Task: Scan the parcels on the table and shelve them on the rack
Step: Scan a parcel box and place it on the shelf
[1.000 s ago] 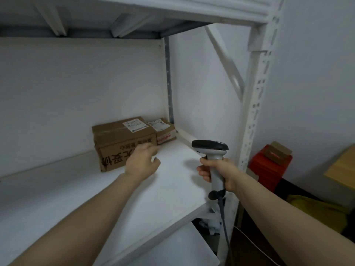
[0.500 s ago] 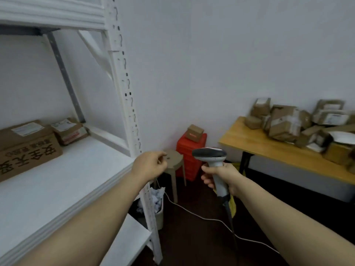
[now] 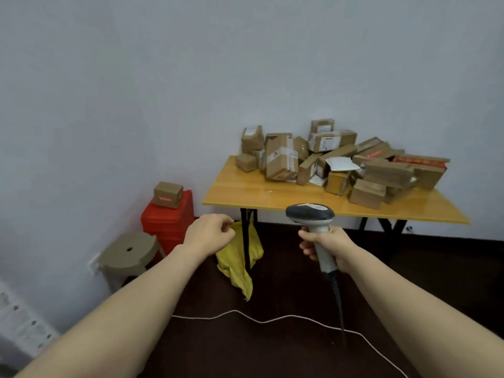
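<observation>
1. The parcels (image 3: 341,165) lie in a loose heap on the tabletop (image 3: 245,192), crowded toward its far and right sides against the wall. The bare near-left part seems to leave room to pull one out and turn its label up.
2. The scanner (image 3: 311,215) stands upright just in front of the tabletop's near edge, head level and aimed at the heap. It is probably held so that it meets a label without regripping.
3. The right hand (image 3: 327,246) has its grip closed fully round the scanner's handle, fingers wrapped. The cable (image 3: 338,296) hangs from the butt to the floor in front of the tabletop.
4. The left hand (image 3: 210,233) hovers before the tabletop's near-left corner. Its grip is slack, with fingers loosely curled, and it holds and touches nothing. It looks kept free to pick up a parcel.
5. Of the rack (image 3: 19,315), only a perforated white strip shows, well left of the tabletop and lower. Each scanned parcel will therefore have to be carried away from the tabletop.
6. A small box (image 3: 167,194) sits on a red bin (image 3: 169,219) left of the tabletop, apart from the heap.
</observation>
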{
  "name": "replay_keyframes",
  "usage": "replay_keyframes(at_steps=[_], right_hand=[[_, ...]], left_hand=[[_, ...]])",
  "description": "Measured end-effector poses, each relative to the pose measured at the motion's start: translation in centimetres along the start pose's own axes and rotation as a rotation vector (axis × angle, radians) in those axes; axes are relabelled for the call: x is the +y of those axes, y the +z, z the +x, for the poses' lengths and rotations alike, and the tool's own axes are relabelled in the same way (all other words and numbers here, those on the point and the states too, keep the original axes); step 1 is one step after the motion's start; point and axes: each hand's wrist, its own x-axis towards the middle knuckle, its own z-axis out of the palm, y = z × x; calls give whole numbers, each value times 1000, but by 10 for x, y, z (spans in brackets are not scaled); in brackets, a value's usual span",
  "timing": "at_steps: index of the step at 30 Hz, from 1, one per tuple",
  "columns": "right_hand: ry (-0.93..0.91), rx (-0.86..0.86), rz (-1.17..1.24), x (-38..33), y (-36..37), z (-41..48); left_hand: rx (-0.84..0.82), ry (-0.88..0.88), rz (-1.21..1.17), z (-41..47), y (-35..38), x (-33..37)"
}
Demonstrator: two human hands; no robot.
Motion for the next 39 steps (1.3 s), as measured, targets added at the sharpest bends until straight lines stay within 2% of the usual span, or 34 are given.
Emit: replay_keyframes(at_steps=[5, 13, 18, 23, 29, 34, 39], right_hand=[[0, 140, 50, -12, -41, 67], [-6, 259, 151, -64, -73, 196], [24, 307, 166, -74, -105, 261], [17, 282, 122, -89, -141, 344], [53, 162, 122, -110, -175, 426], [85, 123, 138, -123, -182, 478], [135, 133, 177, -129, -180, 525]], left_hand=[[-78, 63, -49, 91, 41, 19], [-130, 0, -172, 255, 76, 32], [-171, -17, -175, 325, 109, 51], [-135, -55, -165, 394, 139, 76], [-123, -145, -110, 461, 166, 104], [-104, -211, -86, 502, 183, 111], [-135, -194, -56, 548, 211, 108]])
